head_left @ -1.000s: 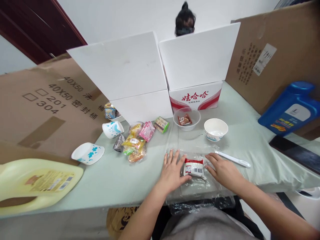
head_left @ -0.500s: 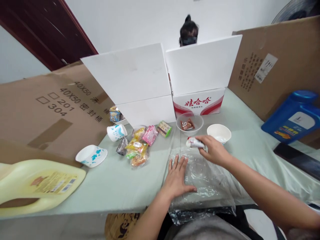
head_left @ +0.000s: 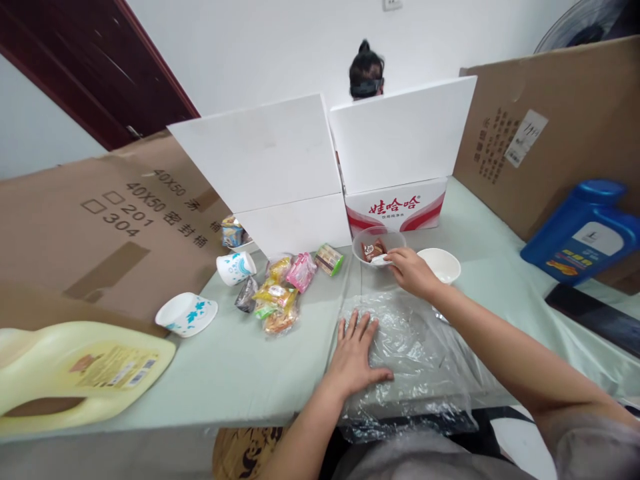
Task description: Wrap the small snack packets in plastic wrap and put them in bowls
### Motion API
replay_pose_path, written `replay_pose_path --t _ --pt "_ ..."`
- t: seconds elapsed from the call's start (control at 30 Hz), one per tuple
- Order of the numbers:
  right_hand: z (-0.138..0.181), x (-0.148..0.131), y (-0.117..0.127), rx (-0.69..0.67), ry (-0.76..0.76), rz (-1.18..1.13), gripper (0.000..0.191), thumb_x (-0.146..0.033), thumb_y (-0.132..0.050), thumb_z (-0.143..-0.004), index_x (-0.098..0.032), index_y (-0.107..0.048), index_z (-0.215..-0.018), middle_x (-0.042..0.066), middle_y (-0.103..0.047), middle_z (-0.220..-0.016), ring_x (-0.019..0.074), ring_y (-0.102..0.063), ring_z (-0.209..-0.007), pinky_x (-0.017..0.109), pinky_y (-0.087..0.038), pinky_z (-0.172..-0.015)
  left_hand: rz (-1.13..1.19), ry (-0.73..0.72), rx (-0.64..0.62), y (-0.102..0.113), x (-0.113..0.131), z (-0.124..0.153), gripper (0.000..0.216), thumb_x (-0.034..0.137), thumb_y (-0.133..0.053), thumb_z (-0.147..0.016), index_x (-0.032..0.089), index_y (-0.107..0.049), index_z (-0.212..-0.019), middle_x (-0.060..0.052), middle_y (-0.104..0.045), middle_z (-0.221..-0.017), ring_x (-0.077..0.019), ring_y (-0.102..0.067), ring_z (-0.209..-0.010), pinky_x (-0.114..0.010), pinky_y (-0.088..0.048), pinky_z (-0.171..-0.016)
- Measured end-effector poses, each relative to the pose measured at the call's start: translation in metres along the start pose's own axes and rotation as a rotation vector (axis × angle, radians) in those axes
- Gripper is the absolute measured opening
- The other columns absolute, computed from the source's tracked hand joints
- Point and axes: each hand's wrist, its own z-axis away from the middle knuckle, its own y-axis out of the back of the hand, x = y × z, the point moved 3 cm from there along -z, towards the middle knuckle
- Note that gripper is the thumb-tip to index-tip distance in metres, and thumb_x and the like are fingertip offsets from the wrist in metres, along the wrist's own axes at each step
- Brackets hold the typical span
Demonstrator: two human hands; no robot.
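Observation:
My left hand (head_left: 355, 351) lies flat and open on a clear plastic sheet (head_left: 417, 360) at the table's near edge. My right hand (head_left: 407, 269) reaches over the rim of a clear bowl (head_left: 361, 241), its fingers pinched on a small white snack packet (head_left: 380, 259) inside the bowl. A brown packet (head_left: 371, 249) also lies in that bowl. A white paper bowl (head_left: 447, 263) stands just right of my right hand.
A heap of snack packets (head_left: 280, 287) lies left of the bowls, with two tipped paper cups (head_left: 235, 267) (head_left: 186, 314). White boards and a red-printed box (head_left: 397, 203) stand behind; a person's head shows above them. Cardboard walls flank the table. A yellow jug (head_left: 75, 368) lies left, a blue jug (head_left: 585, 230) right.
My right hand lifted the white and red packet off the plastic sheet and carried it forward into the clear bowl. My left hand stayed flat on the sheet.

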Motion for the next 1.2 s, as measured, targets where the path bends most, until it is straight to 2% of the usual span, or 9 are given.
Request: replay_pose_path --t 0.17,0.3,0.4,0.6,0.7,0.8,0.9,1.1,1.2 --pt "0.072 -0.037 -0.008 -0.273 0.081 -0.011 0.028 -0.025 -0.048 -0.093 -0.018 -0.065 -0.114 0.011 -0.068 -0.106 0.0234 -0.062 -0.098 0.037 -0.051 -0.085 -0.015 -0.014 0.016 0.000 0.001 0.001 0.107 0.071 -0.073 -0.061 0.023 -0.033 -0.148 -0.011 -0.023 -0.159 -0.0381 -0.007 -0.148 -0.065 -0.006 -0.116" --pt "0.126 -0.034 -0.030 -0.392 -0.012 0.191 0.052 -0.041 -0.059 -0.089 -0.016 -0.055 -0.134 0.017 -0.053 -0.139 0.0365 -0.045 -0.129 0.054 -0.040 -0.102 -0.009 0.004 0.017 -0.001 0.003 0.000 0.105 0.069 -0.074 -0.060 0.024 -0.037 -0.147 -0.011 -0.021 -0.160 -0.0388 -0.007 -0.148 -0.064 -0.006 -0.117" --pt "0.136 -0.022 -0.032 -0.396 -0.065 0.179 0.059 -0.047 -0.056 -0.090 -0.014 -0.051 -0.138 0.018 -0.042 -0.149 0.0386 -0.031 -0.139 0.057 -0.034 -0.108 0.086 -0.008 0.034 0.003 -0.002 -0.002 0.102 0.069 -0.076 -0.058 0.024 -0.042 -0.144 -0.012 -0.024 -0.159 -0.0407 -0.010 -0.147 -0.065 -0.006 -0.116" --pt "0.124 -0.017 0.015 -0.359 -0.134 -0.253 0.041 -0.042 -0.038 -0.099 -0.019 -0.061 -0.124 0.015 -0.062 -0.128 0.0246 -0.058 -0.118 0.043 -0.047 -0.099 0.607 -0.006 0.426 0.046 -0.034 0.010 0.050 0.057 -0.052 -0.088 0.022 -0.058 -0.124 -0.013 -0.045 -0.145 -0.0293 -0.037 -0.139 -0.050 -0.030 -0.114" --pt "0.134 -0.028 0.033 -0.482 -0.107 -0.419 0.042 -0.046 -0.043 -0.097 -0.021 -0.060 -0.126 0.012 -0.065 -0.123 0.0225 -0.061 -0.112 0.040 -0.050 -0.095 0.624 0.102 0.567 0.062 -0.050 0.027 0.034 0.046 -0.051 -0.091 0.020 -0.064 -0.109 -0.011 -0.061 -0.124 -0.0244 -0.054 -0.122 -0.041 -0.040 -0.106" --pt "0.154 -0.040 0.035 -0.648 0.035 -0.457 0.056 -0.054 -0.060 -0.086 -0.022 -0.057 -0.132 0.013 -0.059 -0.133 0.0269 -0.054 -0.123 0.045 -0.044 -0.104 0.458 0.145 0.454 0.061 -0.056 0.037 0.025 0.039 -0.054 -0.089 0.019 -0.069 -0.092 -0.007 -0.068 -0.098 -0.0220 -0.062 -0.100 -0.038 -0.048 -0.094" --pt "0.173 -0.040 0.030 -0.700 0.092 -0.352 0.069 -0.056 -0.070 -0.077 -0.023 -0.055 -0.136 0.013 -0.049 -0.144 0.0327 -0.042 -0.134 0.052 -0.034 -0.110 0.235 0.092 0.263 0.052 -0.056 0.040 0.017 0.033 -0.058 -0.085 0.023 -0.072 -0.089 -0.005 -0.070 -0.094 -0.0230 -0.063 -0.097 -0.045 -0.045 -0.097" --pt "0.186 -0.042 0.030 -0.633 0.112 -0.185 0.039 -0.032 -0.063 -0.086 -0.025 -0.062 -0.125 0.010 -0.053 -0.140 0.0304 -0.042 -0.134 0.051 -0.039 -0.106 0.125 0.008 0.311 0.066 -0.056 0.055 0.016 0.031 -0.057 -0.087 0.024 -0.071 -0.093 -0.006 -0.069 -0.104 -0.0258 -0.057 -0.112 -0.047 -0.041 -0.102" --pt "0.186 -0.050 0.035 -0.541 0.156 -0.192 0.026 -0.029 -0.058 -0.090 -0.025 -0.064 -0.115 0.010 -0.056 -0.136 0.0293 -0.043 -0.133 0.050 -0.041 -0.103 0.263 -0.077 0.173 0.071 -0.052 0.076 0.024 0.043 -0.065 -0.083 0.023 -0.070 -0.096 -0.007 -0.068 -0.106 -0.0254 -0.057 -0.111 -0.041 -0.046 -0.098"
